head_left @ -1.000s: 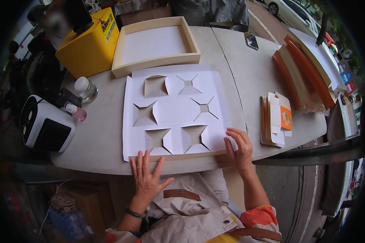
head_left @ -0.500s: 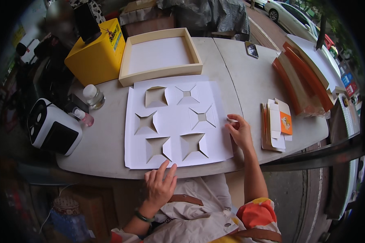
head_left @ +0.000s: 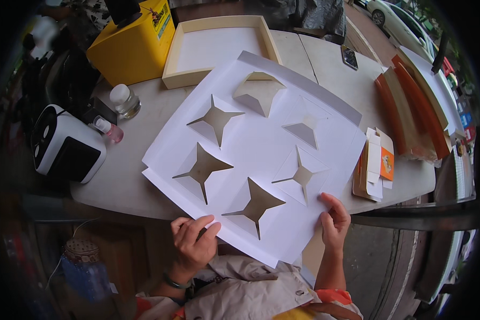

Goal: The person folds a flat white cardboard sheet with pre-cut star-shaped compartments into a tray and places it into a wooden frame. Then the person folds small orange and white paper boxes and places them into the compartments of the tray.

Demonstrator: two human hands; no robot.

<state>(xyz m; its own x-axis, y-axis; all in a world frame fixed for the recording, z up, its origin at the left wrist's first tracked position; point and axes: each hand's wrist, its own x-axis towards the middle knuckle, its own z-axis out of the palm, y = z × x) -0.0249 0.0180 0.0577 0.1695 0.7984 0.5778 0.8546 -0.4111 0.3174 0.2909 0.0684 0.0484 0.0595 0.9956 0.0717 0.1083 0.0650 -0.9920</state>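
Observation:
A large white cardboard insert (head_left: pixel 250 149) is raised off the table and turned at a slant in front of me. Several star-shaped openings with folded flaps are cut through it, and its rims are creased. My left hand (head_left: pixel 193 244) pinches its near left edge, thumb and fingertips at the border. At the right edge my right hand (head_left: pixel 334 223) grips it between thumb and forefinger; the other fingers curl in. The insert's far edge overlaps the near side of a shallow pale wooden tray (head_left: pixel 194 80).
Left on the grey table (head_left: pixel 128 186) stand a yellow box (head_left: pixel 128 50), a lidded glass jar (head_left: pixel 127 101), a pink spray bottle (head_left: pixel 110 130) and a white-and-black device (head_left: pixel 69 145). Rightward are flattened small cartons (head_left: pixel 376 165), a phone (head_left: pixel 349 56) and orange-brown card stacks (head_left: pixel 416 106).
The insert has come up off the table, nearer to me, and rotated clockwise. Both hands have closed on its edges. The view has shifted slightly.

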